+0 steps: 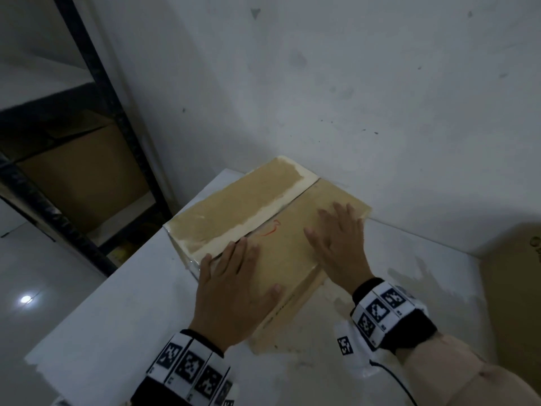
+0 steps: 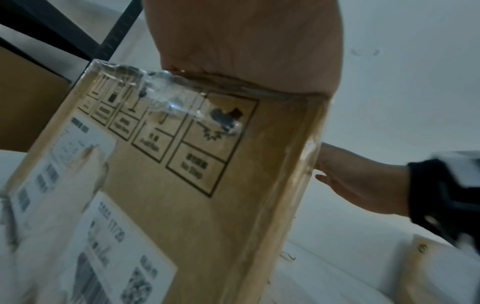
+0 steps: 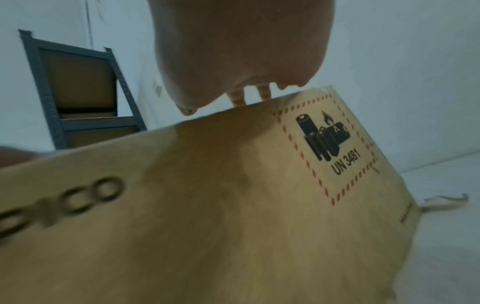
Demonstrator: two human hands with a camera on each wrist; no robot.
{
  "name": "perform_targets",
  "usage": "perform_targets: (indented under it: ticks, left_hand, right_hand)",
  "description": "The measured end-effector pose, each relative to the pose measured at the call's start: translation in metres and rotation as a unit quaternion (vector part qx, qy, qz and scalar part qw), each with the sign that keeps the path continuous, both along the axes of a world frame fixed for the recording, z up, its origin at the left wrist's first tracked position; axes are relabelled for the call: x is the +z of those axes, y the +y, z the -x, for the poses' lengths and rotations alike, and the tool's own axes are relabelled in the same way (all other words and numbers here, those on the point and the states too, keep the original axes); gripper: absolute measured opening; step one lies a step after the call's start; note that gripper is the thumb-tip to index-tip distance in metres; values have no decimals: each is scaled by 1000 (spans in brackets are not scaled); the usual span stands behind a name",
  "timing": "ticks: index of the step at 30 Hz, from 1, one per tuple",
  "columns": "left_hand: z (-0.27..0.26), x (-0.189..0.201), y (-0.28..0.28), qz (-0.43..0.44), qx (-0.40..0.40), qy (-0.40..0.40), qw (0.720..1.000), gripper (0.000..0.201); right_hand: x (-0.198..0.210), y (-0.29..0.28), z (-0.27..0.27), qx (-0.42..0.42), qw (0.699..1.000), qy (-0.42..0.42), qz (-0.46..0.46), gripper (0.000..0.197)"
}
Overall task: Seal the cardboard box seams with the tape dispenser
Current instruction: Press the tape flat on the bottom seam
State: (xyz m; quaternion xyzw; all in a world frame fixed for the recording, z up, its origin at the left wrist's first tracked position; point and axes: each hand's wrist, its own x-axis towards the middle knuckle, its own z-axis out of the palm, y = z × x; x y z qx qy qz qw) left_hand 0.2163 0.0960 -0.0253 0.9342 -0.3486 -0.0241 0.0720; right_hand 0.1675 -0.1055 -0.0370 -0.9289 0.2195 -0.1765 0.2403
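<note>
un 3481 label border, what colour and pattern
Red dashes around the label, clearest in the right wrist view.

A white wall, scuffed with small dark marks, stands behind a white table. To the left rises a dark metal shelf rack with brown cartons on its shelves (dim and hard to read). Below it lies a pale glossy floor carrying one bright spot of reflected light.
</note>
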Motion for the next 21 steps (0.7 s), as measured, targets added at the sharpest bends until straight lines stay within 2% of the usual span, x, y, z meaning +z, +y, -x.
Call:
perform_targets:
  ticks: [3,6,8,11,13,16,17,19,21]
  left_hand:
    - [-20,-1,-9,13,27,-13,999,74]
    - [-39,1,-19,-9,59,17,998,91]
    - [-52,0,-23,-10,90,39,995,97]
    - [-68,-2,-33,-6,125,46,991,91]
    - [-77,-2,-41,5,143,42,989,80]
    - [-89,-2,-54,12,154,39,987,72]
    - [-92,-3,-57,17,157,36,987,72]
    - [-98,-7,-60,14,161,29,986,75]
    - [-99,-8,-60,13,165,25,986,87]
  right_hand:
    - [-4,22,-4,9,999,-34,2,92]
    - [-10,35,-18,51,996,-15,-77,80]
    - [-13,29,-33,69,993,-18,-96,81]
    - [-12,16,-60,112,991,17,-73,95]
    - [-3,10,-75,122,986,54,-99,97]
    - [5,3,-93,122,984,86,-99,73]
    - [8,1,-96,123,984,98,-89,72]
    - [7,-3,-99,121,983,119,-72,82]
    - [6,-5,-101,122,982,130,-59,65]
